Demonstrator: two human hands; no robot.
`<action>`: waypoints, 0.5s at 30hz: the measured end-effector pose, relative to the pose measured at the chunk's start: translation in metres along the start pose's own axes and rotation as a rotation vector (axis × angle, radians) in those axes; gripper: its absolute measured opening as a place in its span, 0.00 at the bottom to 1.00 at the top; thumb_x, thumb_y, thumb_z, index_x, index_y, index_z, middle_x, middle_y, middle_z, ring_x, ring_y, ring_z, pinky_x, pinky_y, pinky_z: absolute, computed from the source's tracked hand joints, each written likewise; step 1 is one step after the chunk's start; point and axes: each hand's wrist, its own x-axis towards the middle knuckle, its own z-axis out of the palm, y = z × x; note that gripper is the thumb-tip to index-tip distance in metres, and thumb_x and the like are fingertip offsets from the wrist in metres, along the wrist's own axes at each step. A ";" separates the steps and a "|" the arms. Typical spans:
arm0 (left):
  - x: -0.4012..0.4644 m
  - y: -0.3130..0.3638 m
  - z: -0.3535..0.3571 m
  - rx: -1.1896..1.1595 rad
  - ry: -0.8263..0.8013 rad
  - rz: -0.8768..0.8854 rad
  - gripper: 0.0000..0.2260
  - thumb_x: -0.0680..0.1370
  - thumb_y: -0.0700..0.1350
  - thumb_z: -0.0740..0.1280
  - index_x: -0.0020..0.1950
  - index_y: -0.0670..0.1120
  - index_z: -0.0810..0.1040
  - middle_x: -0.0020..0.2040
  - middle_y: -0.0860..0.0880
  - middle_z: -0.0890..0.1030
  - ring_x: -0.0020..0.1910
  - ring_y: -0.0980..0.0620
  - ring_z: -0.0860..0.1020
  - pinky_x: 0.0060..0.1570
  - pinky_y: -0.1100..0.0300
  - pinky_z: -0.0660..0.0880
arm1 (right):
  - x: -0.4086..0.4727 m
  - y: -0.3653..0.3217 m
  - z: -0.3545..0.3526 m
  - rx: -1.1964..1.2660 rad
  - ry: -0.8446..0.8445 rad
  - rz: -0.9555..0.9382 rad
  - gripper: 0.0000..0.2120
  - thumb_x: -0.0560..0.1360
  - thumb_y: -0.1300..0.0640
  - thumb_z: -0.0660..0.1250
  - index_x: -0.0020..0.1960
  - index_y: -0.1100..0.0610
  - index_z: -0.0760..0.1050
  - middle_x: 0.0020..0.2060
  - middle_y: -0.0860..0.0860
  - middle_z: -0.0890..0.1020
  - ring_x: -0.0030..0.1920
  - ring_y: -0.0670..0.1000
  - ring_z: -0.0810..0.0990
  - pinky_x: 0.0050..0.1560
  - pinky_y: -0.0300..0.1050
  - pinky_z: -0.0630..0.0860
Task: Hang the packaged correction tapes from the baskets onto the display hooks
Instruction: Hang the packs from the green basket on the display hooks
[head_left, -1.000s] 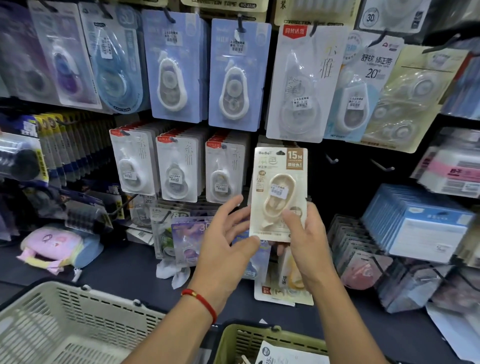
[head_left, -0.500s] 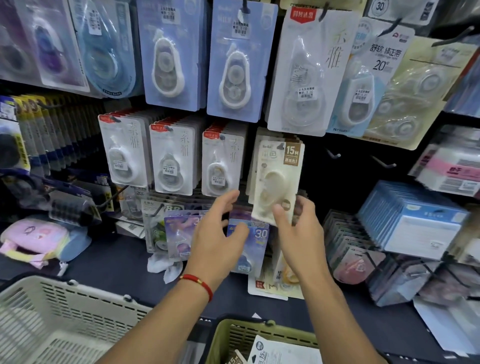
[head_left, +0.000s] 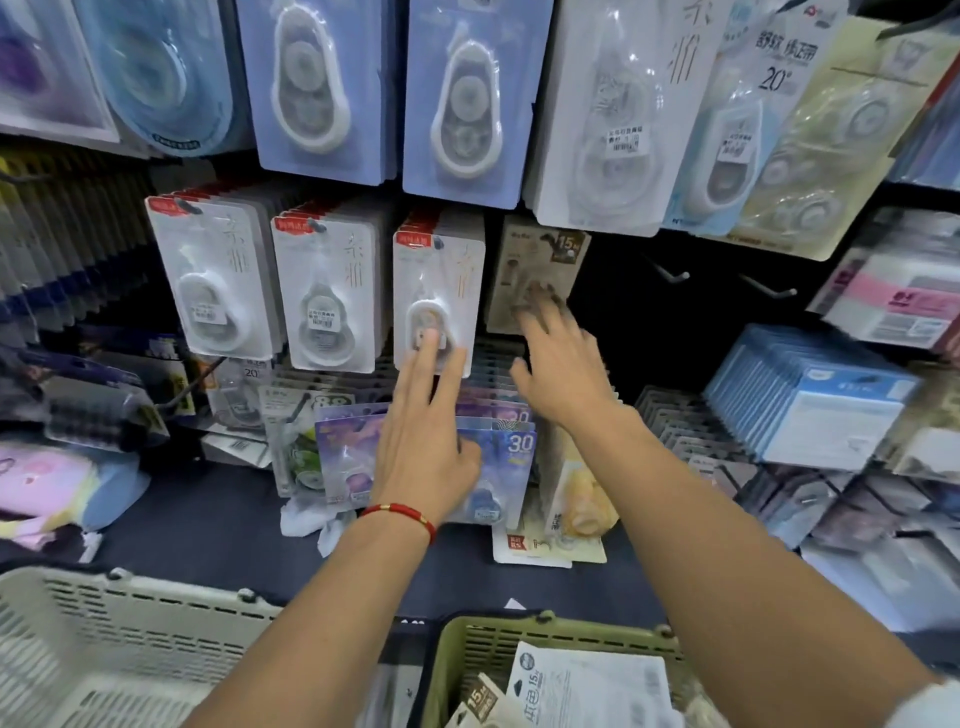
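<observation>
Your left hand (head_left: 426, 447) is reaching with a released grip, fingers straight. Your right hand (head_left: 561, 364) is pressing loose fingers on the beige correction tape pack (head_left: 540, 265) hanging on its hook; shoving risks knocking it off.

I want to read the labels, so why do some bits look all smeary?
Head view: the right hand is smeared by motion blur against the beige pack; the left hand looks sharper; the far right shelf packs blur too; the wide lens bends the edges; the green basket is fairly clear.
</observation>
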 end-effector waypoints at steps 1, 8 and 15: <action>0.000 -0.003 0.001 -0.008 -0.012 0.011 0.44 0.76 0.35 0.69 0.86 0.53 0.51 0.86 0.56 0.39 0.85 0.52 0.44 0.78 0.55 0.61 | 0.007 0.002 0.002 -0.021 -0.041 0.018 0.30 0.79 0.55 0.65 0.80 0.56 0.62 0.82 0.56 0.58 0.82 0.57 0.56 0.69 0.59 0.70; -0.002 -0.020 0.001 -0.030 -0.083 0.107 0.42 0.76 0.34 0.68 0.85 0.54 0.55 0.86 0.59 0.42 0.84 0.52 0.52 0.66 0.54 0.73 | -0.012 0.018 0.002 0.192 -0.140 0.063 0.30 0.81 0.58 0.63 0.82 0.54 0.61 0.82 0.56 0.60 0.78 0.60 0.65 0.70 0.57 0.72; -0.045 -0.003 0.005 0.112 -0.610 0.189 0.27 0.80 0.41 0.67 0.80 0.49 0.69 0.76 0.46 0.75 0.73 0.43 0.73 0.71 0.51 0.70 | -0.194 0.034 -0.002 0.380 -0.397 0.075 0.11 0.81 0.57 0.66 0.62 0.54 0.81 0.56 0.50 0.84 0.56 0.53 0.82 0.59 0.51 0.77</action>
